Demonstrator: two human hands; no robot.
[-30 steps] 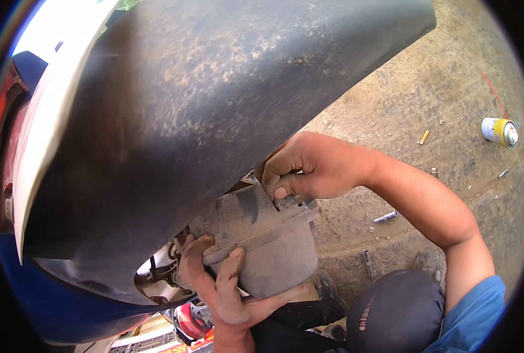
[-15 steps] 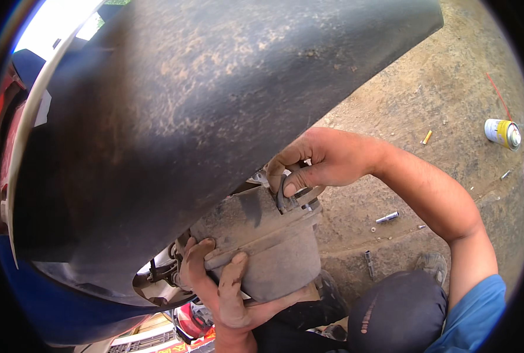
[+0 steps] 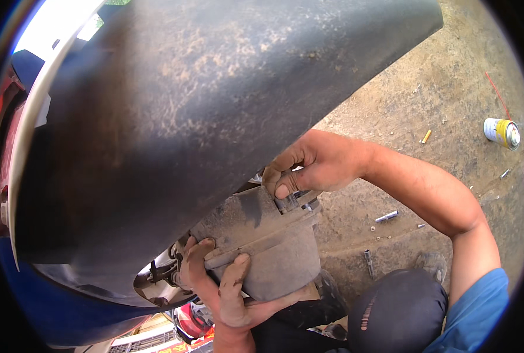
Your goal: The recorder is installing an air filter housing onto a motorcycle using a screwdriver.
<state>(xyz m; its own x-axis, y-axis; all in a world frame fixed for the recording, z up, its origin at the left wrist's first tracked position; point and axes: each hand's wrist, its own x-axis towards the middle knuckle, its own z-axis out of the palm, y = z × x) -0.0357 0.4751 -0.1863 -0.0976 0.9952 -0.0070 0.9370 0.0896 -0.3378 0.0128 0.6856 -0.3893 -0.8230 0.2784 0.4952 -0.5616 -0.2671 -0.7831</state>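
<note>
A dusty grey plastic box [image 3: 282, 259], with a ridge across it, sits beneath a large black mudguard [image 3: 215, 100]. Its inner workings are hidden. My left hand [image 3: 229, 294] is wrapped round the box's lower left, two dirty fingertips on its face and the thumb side along its bottom edge. At the notch in the upper right edge, my right hand [image 3: 317, 162] pinches a dark, flexible strip, thumb against bent fingers. The strip is mostly covered by the thumb now. Part of the right fingers disappears behind the mudguard's edge.
On the stained ground to the right lie a yellow and white spray can [image 3: 501, 133] with a red straw, a small yellow cylinder [image 3: 426, 136], a socket [image 3: 387, 216], another dark socket [image 3: 369, 264] and several small fasteners. My dark-clad knee [image 3: 397, 312] is below the box.
My right hand has shifted slightly left and down, and its thumb has moved toward the box. The curved dark strip shows less than before. The left hand holds its place.
</note>
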